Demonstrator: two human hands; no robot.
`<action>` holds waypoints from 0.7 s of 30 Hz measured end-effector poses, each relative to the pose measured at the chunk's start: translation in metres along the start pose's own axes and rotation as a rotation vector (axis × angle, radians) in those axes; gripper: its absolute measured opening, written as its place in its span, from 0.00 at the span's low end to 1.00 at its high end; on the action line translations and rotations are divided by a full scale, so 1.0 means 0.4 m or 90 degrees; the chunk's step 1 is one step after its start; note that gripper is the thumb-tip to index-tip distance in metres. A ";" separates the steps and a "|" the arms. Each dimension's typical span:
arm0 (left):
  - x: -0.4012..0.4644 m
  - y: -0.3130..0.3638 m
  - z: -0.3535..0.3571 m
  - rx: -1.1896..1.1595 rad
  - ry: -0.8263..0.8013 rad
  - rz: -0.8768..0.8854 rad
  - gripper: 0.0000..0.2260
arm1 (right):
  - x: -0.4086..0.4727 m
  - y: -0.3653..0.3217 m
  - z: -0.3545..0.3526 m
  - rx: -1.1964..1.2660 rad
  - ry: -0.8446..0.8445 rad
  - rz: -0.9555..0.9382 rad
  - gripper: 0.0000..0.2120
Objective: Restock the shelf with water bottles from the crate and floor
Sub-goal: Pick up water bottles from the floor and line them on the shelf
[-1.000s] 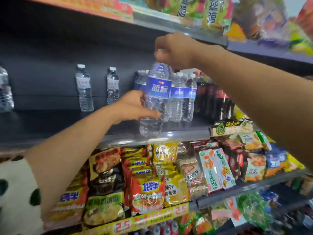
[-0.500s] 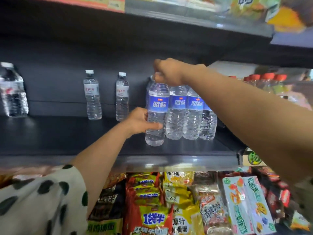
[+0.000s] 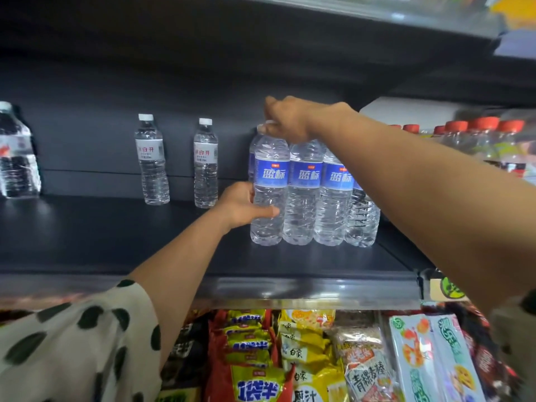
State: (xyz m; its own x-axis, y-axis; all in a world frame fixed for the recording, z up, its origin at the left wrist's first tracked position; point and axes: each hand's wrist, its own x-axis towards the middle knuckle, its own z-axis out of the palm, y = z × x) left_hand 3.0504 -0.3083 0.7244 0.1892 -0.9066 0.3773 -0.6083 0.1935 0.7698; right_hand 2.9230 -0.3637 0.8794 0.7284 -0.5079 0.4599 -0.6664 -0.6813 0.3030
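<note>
Gripped at both ends, a clear plastic water bottle with a blue label (image 3: pixel 269 184) is held upright on the dark grey shelf board (image 3: pixel 116 236): its lower body is clasped by the left hand (image 3: pixel 242 204), thumb across the front, and its cap is pinched from above by the curled fingers of the right hand (image 3: pixel 287 118). The bottle's base is set on the board and its long axis is vertical, cap up, label turned to the front.

Just to its right, touching it, three more blue-labelled clear bottles (image 3: pixel 319 192) are ranged in a row, and part of another is seen behind it. Much of the view on the right is crossed by the right forearm. Well apart on the left, two slimmer clear bottles with white caps and white labels (image 3: pixel 177 161) are stood against the back panel, and a larger clear bottle (image 3: pixel 17 158) is cut off by the left edge. Red-capped bottles (image 3: pixel 481 140) are ranged at the far right. Bright snack packets (image 3: pixel 290 358) are stacked on the shelf below.

The blue labels are printed "蓝标" in white; on the white labels "白开" can be read in red. A polka-dotted sleeve (image 3: pixel 72 343) is worn on the left arm.
</note>
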 end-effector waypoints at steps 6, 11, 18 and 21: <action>0.015 -0.006 0.006 -0.022 0.007 -0.013 0.18 | 0.010 0.006 0.008 -0.009 0.001 -0.002 0.22; 0.014 -0.007 0.005 -0.032 0.006 -0.025 0.20 | 0.015 0.004 0.005 -0.028 -0.002 -0.004 0.23; -0.023 0.022 -0.020 -0.003 0.015 -0.043 0.21 | -0.028 -0.011 -0.049 -0.059 -0.012 0.021 0.33; -0.069 0.060 -0.050 0.039 0.041 -0.032 0.28 | -0.077 -0.029 -0.084 -0.066 0.007 0.026 0.31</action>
State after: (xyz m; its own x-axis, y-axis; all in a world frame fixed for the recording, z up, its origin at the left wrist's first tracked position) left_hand 3.0460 -0.2712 0.7428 0.2684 -0.8884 0.3723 -0.6418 0.1233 0.7569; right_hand 2.9030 -0.3223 0.8899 0.6989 -0.5280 0.4825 -0.7087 -0.6020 0.3679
